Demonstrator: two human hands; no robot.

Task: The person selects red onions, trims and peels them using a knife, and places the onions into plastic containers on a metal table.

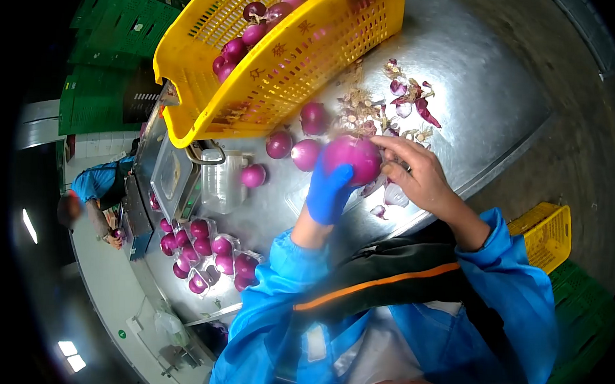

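A large red onion (353,158) rests in my left hand (329,193), which wears a blue glove and is closed around its underside. My bare right hand (416,172) reaches it from the right, its bent index finger and thumb pressed at the onion's edge. Whether a bit of skin is pinched there, I cannot make out. Just left of the held onion lie several loose red onions (279,144) on the metal table (480,83). Dry peelings and root scraps (416,97) are scattered behind and under my right hand.
A yellow basket (278,69) of red onions stands tilted in view at the back. Left are a scale (174,177), clear plastic trays (223,182) and several wrapped onion packs (200,249). Another person (101,188) works farther left. A yellow crate (546,234) sits at right.
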